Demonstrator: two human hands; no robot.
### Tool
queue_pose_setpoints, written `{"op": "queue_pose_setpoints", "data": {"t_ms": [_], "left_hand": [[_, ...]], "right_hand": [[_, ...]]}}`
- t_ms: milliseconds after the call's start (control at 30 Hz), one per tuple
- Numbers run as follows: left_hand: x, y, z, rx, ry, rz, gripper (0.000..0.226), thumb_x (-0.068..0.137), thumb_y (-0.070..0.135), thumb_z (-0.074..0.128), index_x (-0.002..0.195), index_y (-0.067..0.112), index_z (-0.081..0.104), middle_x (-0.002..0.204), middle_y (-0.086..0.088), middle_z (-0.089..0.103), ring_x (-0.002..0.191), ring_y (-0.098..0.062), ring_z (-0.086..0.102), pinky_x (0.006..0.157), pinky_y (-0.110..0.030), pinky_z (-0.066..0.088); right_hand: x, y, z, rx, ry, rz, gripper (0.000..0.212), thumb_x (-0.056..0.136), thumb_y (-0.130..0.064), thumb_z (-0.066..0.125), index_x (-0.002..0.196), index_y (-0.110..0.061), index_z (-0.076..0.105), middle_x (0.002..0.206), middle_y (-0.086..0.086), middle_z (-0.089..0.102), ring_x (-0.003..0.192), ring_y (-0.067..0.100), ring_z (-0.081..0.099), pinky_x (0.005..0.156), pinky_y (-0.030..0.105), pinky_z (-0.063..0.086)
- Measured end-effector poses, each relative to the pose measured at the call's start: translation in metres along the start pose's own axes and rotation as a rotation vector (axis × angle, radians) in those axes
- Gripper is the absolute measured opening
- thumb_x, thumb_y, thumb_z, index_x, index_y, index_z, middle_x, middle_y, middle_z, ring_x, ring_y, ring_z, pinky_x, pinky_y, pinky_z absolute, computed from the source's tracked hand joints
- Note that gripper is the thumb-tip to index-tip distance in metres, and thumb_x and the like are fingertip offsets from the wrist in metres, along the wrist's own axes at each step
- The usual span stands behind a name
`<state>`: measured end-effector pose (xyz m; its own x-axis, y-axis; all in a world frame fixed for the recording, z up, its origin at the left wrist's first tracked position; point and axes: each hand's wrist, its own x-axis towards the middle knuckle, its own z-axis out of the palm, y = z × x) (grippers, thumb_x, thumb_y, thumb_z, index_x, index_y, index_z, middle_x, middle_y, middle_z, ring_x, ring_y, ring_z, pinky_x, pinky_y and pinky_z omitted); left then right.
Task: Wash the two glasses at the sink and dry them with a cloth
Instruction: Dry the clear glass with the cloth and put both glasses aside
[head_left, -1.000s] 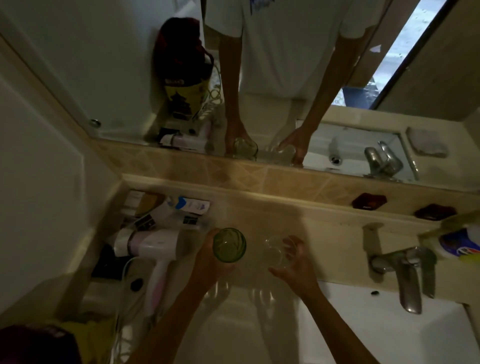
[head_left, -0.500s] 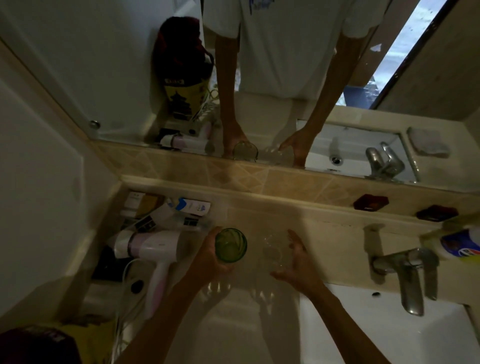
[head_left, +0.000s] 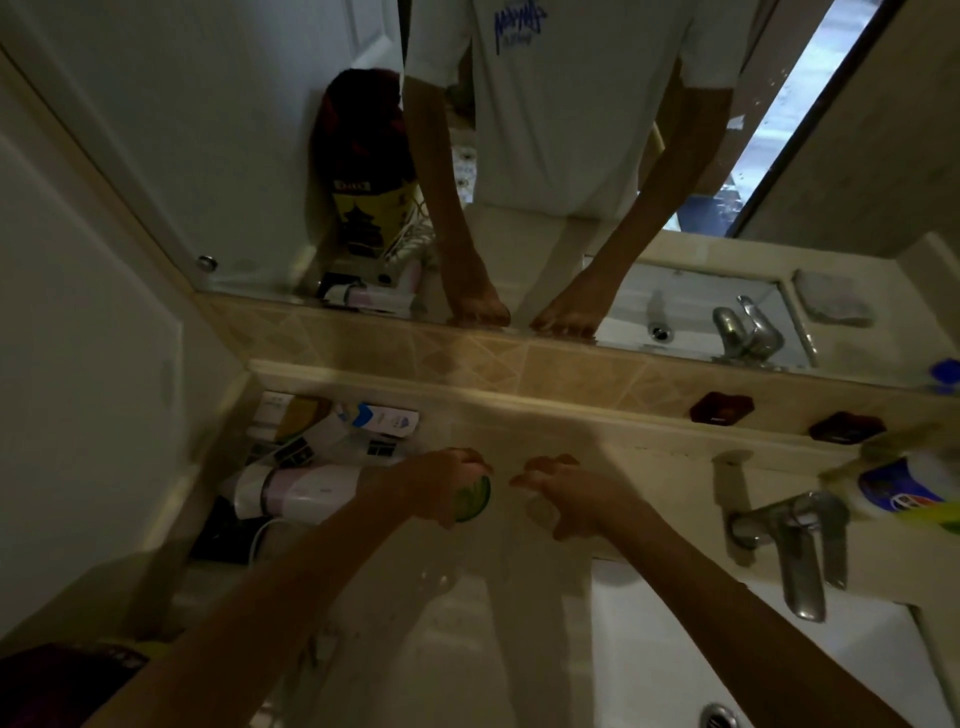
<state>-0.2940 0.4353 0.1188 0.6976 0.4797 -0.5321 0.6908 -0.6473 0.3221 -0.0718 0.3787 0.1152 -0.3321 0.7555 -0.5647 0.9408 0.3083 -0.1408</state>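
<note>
A green glass (head_left: 474, 500) stands on the beige counter (head_left: 498, 613) left of the sink, with my left hand (head_left: 434, 486) wrapped round it from the left and above. Just to its right is a clear glass (head_left: 540, 512), faint in the dim light. My right hand (head_left: 579, 496) curls over the clear glass from the right, fingers on its far side and thumb on its near side. The two hands are a short gap apart. The white sink basin (head_left: 675, 649) lies to the right, with a chrome tap (head_left: 802, 561) over it.
A white hair dryer (head_left: 301, 491) and several tubes and boxes (head_left: 363, 421) crowd the counter's left corner. A blue-labelled bottle (head_left: 904, 488) stands right of the tap. Two dark red dishes (head_left: 722, 408) sit on the ledge below the mirror (head_left: 571, 156). The drain (head_left: 719, 719) shows at the bottom.
Both hands have turned over onto the glasses and dropped a little toward the counter. The green glass's mouth is now mostly covered by my left hand.
</note>
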Motion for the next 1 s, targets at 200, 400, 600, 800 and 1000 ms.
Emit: {"op": "queue_pose_setpoints", "data": {"t_ms": [200, 400, 600, 800, 1000], "left_hand": [[0.012, 0.012, 0.046, -0.171, 0.362, -0.370, 0.096, 0.078, 0.056, 0.073, 0.151, 0.007, 0.034, 0.140, -0.014, 0.048, 0.123, -0.032, 0.054, 0.097, -0.039, 0.050], [0.014, 0.001, 0.047, -0.044, 0.240, -0.261, 0.124, 0.062, 0.059, 0.086, 0.159, 0.019, 0.020, 0.159, -0.013, 0.030, 0.140, -0.036, 0.039, 0.107, -0.048, 0.044], [0.008, -0.004, 0.028, 0.095, 0.087, -0.039, 0.093, 0.076, 0.007, 0.077, 0.153, 0.032, 0.033, 0.162, -0.007, 0.025, 0.143, -0.036, 0.032, 0.102, -0.046, 0.051], [0.013, 0.010, 0.036, -0.146, 0.147, -0.285, 0.098, 0.074, 0.038, 0.083, 0.155, 0.021, 0.030, 0.145, -0.015, 0.040, 0.124, -0.037, 0.053, 0.097, -0.044, 0.054], [0.019, 0.025, 0.050, -0.229, 0.283, -0.509, 0.113, 0.074, 0.054, 0.080, 0.156, 0.005, 0.020, 0.148, -0.020, 0.038, 0.128, -0.034, 0.052, 0.098, -0.041, 0.051]], "right_hand": [[-0.003, -0.004, 0.014, 0.152, 0.148, 0.271, 0.097, 0.074, -0.059, 0.071, 0.151, -0.024, 0.022, 0.143, 0.013, 0.042, 0.122, 0.035, 0.053, 0.094, 0.044, 0.049], [-0.011, 0.003, -0.004, 0.031, -0.004, 0.112, 0.120, 0.064, -0.028, 0.089, 0.153, -0.040, 0.009, 0.164, 0.006, 0.007, 0.144, 0.037, 0.025, 0.109, 0.052, 0.039], [-0.012, 0.006, -0.007, -0.018, -0.008, -0.011, 0.093, 0.070, -0.007, 0.082, 0.146, -0.034, 0.035, 0.157, 0.001, 0.028, 0.140, 0.030, 0.030, 0.109, 0.044, 0.040], [-0.009, -0.003, -0.001, 0.112, 0.047, 0.224, 0.098, 0.069, -0.041, 0.083, 0.150, -0.029, 0.029, 0.151, 0.007, 0.038, 0.130, 0.032, 0.046, 0.103, 0.042, 0.045], [-0.005, -0.009, 0.001, 0.181, 0.046, 0.416, 0.100, 0.074, -0.067, 0.068, 0.147, -0.011, 0.031, 0.139, 0.016, 0.049, 0.120, 0.032, 0.054, 0.085, 0.039, 0.047]]}}
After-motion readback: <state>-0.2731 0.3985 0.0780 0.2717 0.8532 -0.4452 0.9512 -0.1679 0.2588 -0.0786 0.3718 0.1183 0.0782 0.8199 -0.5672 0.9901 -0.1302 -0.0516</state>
